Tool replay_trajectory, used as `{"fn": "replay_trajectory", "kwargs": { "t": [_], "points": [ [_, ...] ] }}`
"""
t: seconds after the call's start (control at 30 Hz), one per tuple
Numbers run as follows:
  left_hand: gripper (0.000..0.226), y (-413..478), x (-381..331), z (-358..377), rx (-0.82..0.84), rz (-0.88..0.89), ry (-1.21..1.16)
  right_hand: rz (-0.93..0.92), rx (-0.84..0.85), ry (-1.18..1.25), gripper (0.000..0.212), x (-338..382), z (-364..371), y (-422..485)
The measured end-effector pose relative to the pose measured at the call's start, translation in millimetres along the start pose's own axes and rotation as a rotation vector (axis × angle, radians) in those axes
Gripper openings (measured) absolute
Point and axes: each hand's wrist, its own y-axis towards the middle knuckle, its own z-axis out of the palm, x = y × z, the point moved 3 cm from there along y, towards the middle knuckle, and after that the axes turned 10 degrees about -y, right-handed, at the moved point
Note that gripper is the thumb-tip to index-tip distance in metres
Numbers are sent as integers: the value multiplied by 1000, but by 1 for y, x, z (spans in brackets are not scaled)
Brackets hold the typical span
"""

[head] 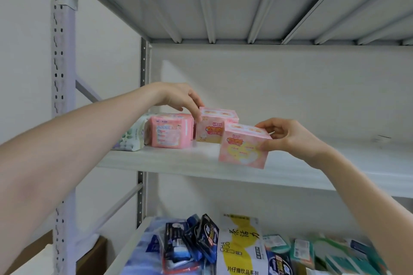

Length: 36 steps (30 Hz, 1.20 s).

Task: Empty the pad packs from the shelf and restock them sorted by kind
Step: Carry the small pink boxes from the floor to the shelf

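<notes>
On the white middle shelf (335, 163) stand a pale green-and-white pad pack (134, 136) at the far left, a pink soft pack (171, 130) beside it, and a pink box pack (214, 126). My left hand (181, 98) pinches the top left corner of that pink box pack. My right hand (288, 135) grips a second, matching pink box pack (242, 147) by its right side, at the shelf's front edge, just right of the first.
The lower shelf holds a jumble of dark blue packs (194, 241), a yellow-and-white carton (242, 245) and teal packs (301, 252). A grey perforated upright (60, 96) stands left. The upper shelf's underside (223, 13) hangs overhead. A cardboard box (93, 252) sits low left.
</notes>
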Motion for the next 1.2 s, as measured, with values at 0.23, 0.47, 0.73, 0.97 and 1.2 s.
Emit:
{"fn": "replay_trajectory", "kwargs": {
  "t": [0.23, 0.47, 0.73, 0.97, 1.2],
  "points": [
    [41, 78, 43, -13, 85, 14, 72, 57, -43, -70, 50, -26, 11, 63],
    [50, 143, 77, -7, 158, 1, 158, 112, -55, -92, 33, -52, 22, 107],
    [41, 180, 96, -6, 163, -57, 265, 174, 44, -197, 42, -74, 34, 143],
    [47, 192, 97, -2, 147, -87, 363, 199, 126, -213, 46, -85, 44, 160],
    [50, 198, 100, -3, 123, -89, 339, 225, 145, -164, 60, -86, 51, 171]
  ]
}}
